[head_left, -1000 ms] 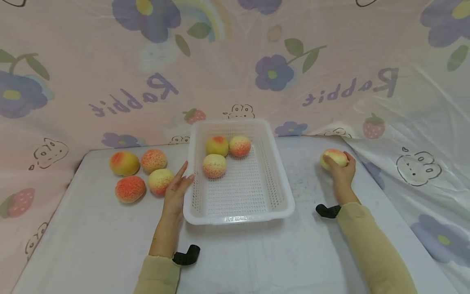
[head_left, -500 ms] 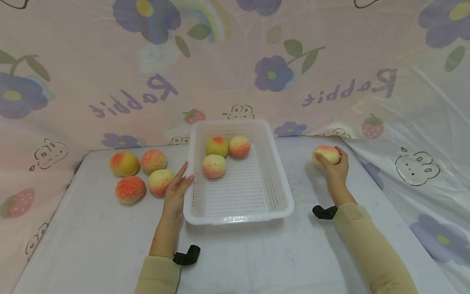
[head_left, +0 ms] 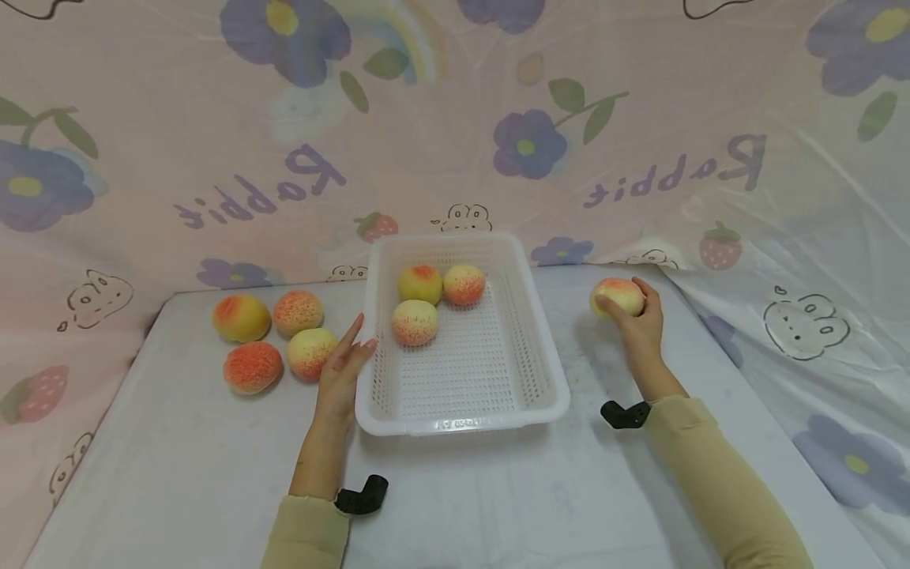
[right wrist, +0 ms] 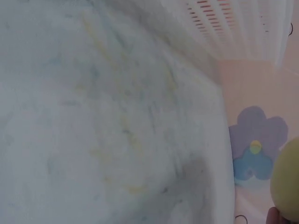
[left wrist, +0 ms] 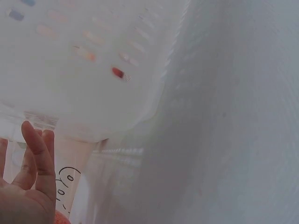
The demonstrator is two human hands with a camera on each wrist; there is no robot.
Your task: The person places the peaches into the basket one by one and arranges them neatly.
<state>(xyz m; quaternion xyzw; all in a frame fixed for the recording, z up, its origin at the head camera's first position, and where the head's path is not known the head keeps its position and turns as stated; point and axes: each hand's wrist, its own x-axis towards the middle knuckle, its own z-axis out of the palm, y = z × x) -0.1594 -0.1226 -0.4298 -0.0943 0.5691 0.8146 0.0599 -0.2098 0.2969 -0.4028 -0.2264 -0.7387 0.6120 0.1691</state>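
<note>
In the head view, my right hand (head_left: 640,324) grips a yellow-and-red peach (head_left: 616,298), thumb on its near side and fingers round its far right side. It holds the peach to the right of a white plastic basket (head_left: 462,426), whose walls are perforated. Only a fingertip and part of the peach (right wrist: 287,182) show in the right wrist view. My left hand (head_left: 341,379) touches the basket's left wall, its fingers fairly straight; the left wrist view shows these fingers (left wrist: 39,156) beside the basket wall. Inside the basket sit three peaches, one of them yellow with red on top (head_left: 420,285).
Left of the basket, several peaches lie grouped on the white tabletop (head_left: 185,442), including a deep red one (head_left: 252,367) and a yellow one (head_left: 242,318). A patterned cloth curtain (head_left: 426,142) hangs behind the table and along its sides.
My right hand has moved left with the peach, nearer the basket. My left hand, the basket and the other peaches have stayed in place.
</note>
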